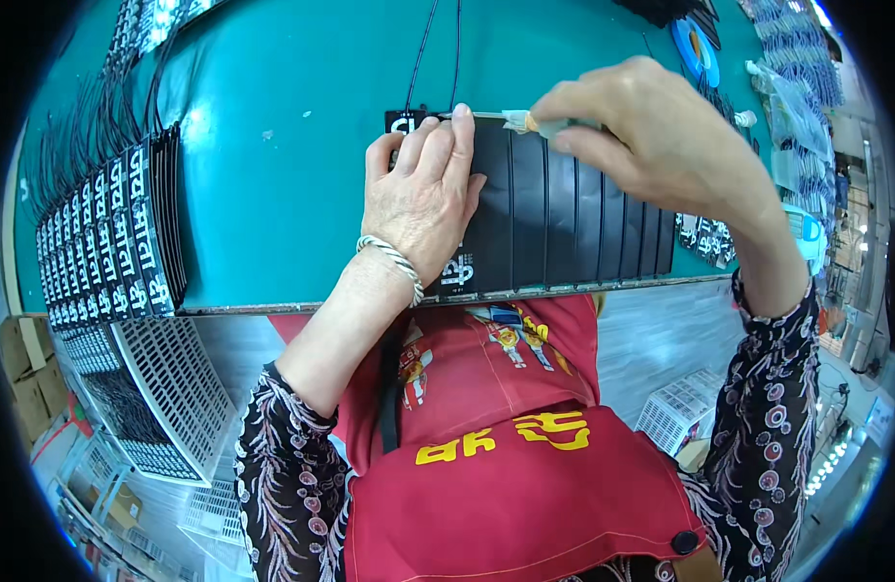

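Flat black bags (554,213) lie overlapped in a row along the table's near edge, their edges forming upright lines. My left hand (423,175) lies flat over the leftmost printed ones, fingers stretched out and a fingertip at the top edge. Two thin black cords (420,58) run up from that top edge. My right hand (627,121) is closed around a small pale tool (518,120) with a flat whitish tip. That tip is at the top edge of the bags, just right of my left hand. The fingers hide most of the tool, so its kind is unclear.
On the left of the green table (273,194) stands a stack of black printed bags (108,233) with cords. A blue roll (697,50) and a plastic bag (797,112) are at the right. Below the table's edge is a white slatted crate (181,388).
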`<state>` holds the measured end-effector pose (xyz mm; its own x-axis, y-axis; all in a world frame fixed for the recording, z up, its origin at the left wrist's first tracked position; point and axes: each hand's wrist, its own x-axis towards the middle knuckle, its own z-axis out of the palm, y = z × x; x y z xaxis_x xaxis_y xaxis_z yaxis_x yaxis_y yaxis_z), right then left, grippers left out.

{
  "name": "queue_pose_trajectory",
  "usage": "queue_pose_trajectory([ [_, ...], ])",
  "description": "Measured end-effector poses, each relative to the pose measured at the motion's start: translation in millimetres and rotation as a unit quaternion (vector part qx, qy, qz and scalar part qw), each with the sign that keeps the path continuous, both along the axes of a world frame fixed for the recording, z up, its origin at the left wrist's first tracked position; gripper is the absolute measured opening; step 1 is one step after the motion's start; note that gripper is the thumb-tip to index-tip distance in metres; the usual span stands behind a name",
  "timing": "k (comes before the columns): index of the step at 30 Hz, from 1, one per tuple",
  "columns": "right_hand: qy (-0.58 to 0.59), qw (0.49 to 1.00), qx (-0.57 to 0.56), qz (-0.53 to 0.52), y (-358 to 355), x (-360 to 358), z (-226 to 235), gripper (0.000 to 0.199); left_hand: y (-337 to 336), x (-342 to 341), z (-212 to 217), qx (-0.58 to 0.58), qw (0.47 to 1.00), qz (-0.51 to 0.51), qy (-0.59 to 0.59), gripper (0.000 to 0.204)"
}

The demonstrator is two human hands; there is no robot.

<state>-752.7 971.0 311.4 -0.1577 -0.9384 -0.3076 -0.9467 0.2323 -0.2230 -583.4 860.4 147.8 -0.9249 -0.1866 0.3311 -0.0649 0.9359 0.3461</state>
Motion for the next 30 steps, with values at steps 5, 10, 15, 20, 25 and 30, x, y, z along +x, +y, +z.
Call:
queue_pose_trajectory([
  [5, 0.04, 0.994, 0.099, -0.038, -33, -9, 32, 0.02, 8, -11, 12, 0.029, 1.0, 0.0, 0.007, 0.068],
  [10, 0.006, 0.993, 0.088, -0.077, 21, -15, 36, 0.025, 31, -14, 36, 0.024, 0.999, 0.017, -0.014, 0.064],
  [15, -0.063, 0.973, 0.091, -0.201, 118, -19, -20, 0.032, 42, -30, 42, -0.002, 1.0, 0.013, -0.006, 0.054],
  [20, -0.003, 0.942, -0.028, -0.334, 146, -62, -29, 0.032, 37, -18, 36, -0.001, 0.999, 0.037, 0.0, 0.048],
  [25, 0.162, 0.905, -0.11, -0.378, 201, -135, -74, 0.028, 29, -8, 23, 0.022, 0.999, 0.028, 0.028, 0.04],
  [30, 0.16, 0.908, -0.059, -0.383, 215, -142, -92, 0.032, 21, 3, 4, -0.002, 1.0, 0.022, 0.021, 0.037],
])
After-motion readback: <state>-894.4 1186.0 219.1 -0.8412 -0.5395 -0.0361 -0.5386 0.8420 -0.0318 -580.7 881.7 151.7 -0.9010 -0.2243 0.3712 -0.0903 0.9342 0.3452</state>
